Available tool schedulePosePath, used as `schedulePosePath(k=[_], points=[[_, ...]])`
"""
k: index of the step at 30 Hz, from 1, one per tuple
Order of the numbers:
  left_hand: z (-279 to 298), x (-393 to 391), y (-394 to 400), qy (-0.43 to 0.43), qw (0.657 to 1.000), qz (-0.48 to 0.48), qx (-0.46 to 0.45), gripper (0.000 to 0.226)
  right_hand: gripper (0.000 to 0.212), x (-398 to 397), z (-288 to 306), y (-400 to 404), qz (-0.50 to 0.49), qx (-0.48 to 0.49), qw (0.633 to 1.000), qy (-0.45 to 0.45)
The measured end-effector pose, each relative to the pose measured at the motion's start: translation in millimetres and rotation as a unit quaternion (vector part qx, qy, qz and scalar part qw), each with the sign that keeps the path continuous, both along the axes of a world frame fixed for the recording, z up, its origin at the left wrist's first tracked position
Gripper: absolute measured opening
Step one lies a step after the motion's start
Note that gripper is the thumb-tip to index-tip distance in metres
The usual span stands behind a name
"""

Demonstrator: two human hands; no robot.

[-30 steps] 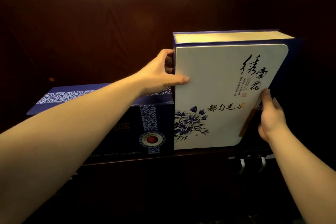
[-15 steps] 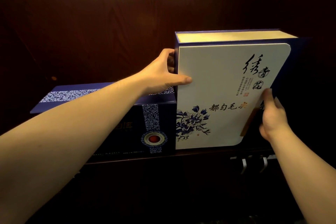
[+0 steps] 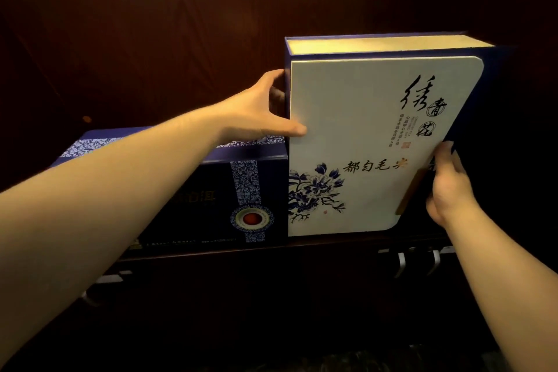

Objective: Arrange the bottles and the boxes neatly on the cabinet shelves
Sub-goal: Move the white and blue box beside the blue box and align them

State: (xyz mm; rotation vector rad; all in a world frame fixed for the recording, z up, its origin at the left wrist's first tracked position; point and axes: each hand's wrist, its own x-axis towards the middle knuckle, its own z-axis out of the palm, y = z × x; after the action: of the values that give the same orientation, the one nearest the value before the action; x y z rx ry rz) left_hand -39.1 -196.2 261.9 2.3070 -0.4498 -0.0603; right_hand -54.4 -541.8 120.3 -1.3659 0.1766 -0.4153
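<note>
Head view: white box (image 3: 362, 142) with blue flower print and black calligraphy, upright on the dark shelf (image 3: 271, 246), bottom edge flush along the shelf's front lip. Cream top face framed by a blue rim, slightly below the blurred pale band overhead; plenty of dark back panel (image 3: 151, 39) bare above and to the left. Left edge pressed against the lower navy box (image 3: 211, 196), no gap visible between the two. Navy box lying flat, patterned blue-and-white band running over its top and down the front to a round red-centred medallion, top face well below the white box's top.

Left hand (image 3: 256, 118) clamped on the white box's left edge above the navy box: thumb flat across the front face, fingers wrapped behind the spine. Right hand (image 3: 450, 187) set against the right edge low down, fingers extended upward along the blue flap, thumb side toward the front; pressing rather than pinching, though the far-side contact is hidden. Dark open room to the right of the box, depth unclear. Metal handles (image 3: 416, 263) just under the shelf lip on the right, another pale fitting lower left.
</note>
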Motion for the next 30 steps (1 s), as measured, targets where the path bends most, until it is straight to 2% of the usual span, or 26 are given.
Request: schedulePosePath(k=[2, 3, 6, 9, 11, 19, 27, 30], points=[[-2, -4, 16, 0.002, 0.992, -0.009, 0.129, 0.135, 0.090, -2, -6, -1, 0.010, -0.005, 1.000, 0.002], [-4, -5, 25, 0.008, 0.982, -0.011, 0.187, 0.138, 0.091, -4, -9, 0, 0.012, -0.008, 1.000, 0.006], [-12, -8, 54, 0.026, 0.954, -0.006, 0.300, 0.140, 0.113, -8, -22, 1, 0.023, -0.017, 0.999, 0.025], [-15, -5, 67, 0.036, 0.933, -0.006, 0.358, 0.139, 0.124, -9, -33, -2, 0.057, -0.012, 0.997, 0.043], [-15, -2, 67, 0.027, 0.930, -0.010, 0.366, 0.135, 0.130, -8, -41, -4, 0.065, 0.012, 0.996, 0.065], [-18, 0, 67, 0.024, 0.949, -0.009, 0.315, 0.125, 0.126, 1, -51, -7, 0.074, 0.037, 0.994, 0.076], [-18, -1, 66, 0.030, 0.958, -0.012, 0.285, 0.121, 0.092, 2, -47, -1, 0.086, 0.021, 0.993, 0.073], [-19, -1, 66, 0.027, 0.960, -0.010, 0.278, 0.120, 0.095, 3, -49, -3, 0.084, 0.017, 0.993, 0.087]])
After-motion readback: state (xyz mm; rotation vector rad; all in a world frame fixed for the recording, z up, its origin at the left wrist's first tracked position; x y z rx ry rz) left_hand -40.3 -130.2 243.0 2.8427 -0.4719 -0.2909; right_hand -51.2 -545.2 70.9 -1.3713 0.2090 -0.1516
